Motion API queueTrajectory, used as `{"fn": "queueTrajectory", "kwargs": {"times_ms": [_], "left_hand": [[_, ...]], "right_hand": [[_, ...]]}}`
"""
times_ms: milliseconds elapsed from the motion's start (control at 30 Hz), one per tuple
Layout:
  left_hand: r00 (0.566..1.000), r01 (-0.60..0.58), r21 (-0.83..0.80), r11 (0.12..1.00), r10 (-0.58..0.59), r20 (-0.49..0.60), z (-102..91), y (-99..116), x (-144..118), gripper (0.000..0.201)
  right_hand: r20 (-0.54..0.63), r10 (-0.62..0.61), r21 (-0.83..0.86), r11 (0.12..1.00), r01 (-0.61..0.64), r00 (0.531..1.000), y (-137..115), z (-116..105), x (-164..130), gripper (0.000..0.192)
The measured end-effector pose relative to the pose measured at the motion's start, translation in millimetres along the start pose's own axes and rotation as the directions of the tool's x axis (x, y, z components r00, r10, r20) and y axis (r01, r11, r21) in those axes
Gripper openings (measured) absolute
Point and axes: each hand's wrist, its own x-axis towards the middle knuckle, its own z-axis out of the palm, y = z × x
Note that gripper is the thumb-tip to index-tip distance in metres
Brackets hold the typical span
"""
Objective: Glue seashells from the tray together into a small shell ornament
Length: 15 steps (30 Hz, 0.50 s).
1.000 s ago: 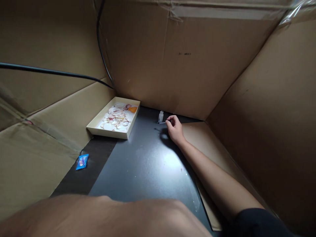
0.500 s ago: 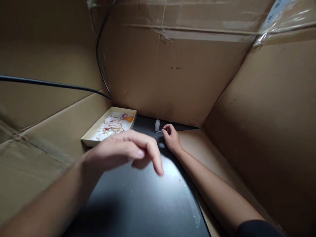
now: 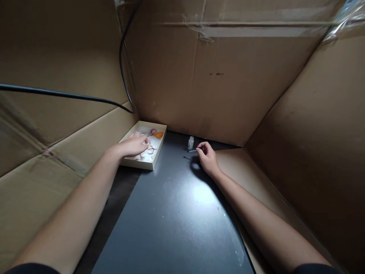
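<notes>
My right hand (image 3: 208,158) is closed in a pinch on a thin stick (image 3: 192,151) with a dark tip pointing left. Just beyond it a small clear glass bottle (image 3: 191,143) stands upright, its mouth uncovered. On the left, a shallow cream tray (image 3: 138,164) holds many pale shells (image 3: 156,142), plus an orange one (image 3: 158,134) near its far right corner. My left hand (image 3: 133,146) is over the shells, fingers loosely bent and slightly apart, tips low among them. I see nothing held in it, though the palm side is hidden.
Cardboard walls (image 3: 216,95) enclose the dark table (image 3: 159,220) at the back and both sides. A black cable (image 3: 85,98) runs along the left wall to the back corner. Brown cardboard (image 3: 242,167) lies along the table's right edge.
My left hand has moved away from me and leftward, from above the middle of the table to the shells in the tray. The right hand keeps the stick beside the bottle. The view has shifted slightly.
</notes>
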Motion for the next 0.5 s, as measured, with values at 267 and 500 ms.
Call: {"fn": "queueTrajectory", "kwargs": {"times_ms": [267,500], "left_hand": [[0.976,-0.003,-0.071,0.997,0.018,0.216,18.3,3,6,0.033],[0.995,-0.065,0.078,0.995,0.059,0.076,41.5,0,16,0.026]], "right_hand": [[0.006,0.005,-0.013,1.000,-0.005,1.000,-2,0,0,0.017],[0.011,0.011,0.009,1.000,-0.011,1.000,1,0,1,0.017]]}}
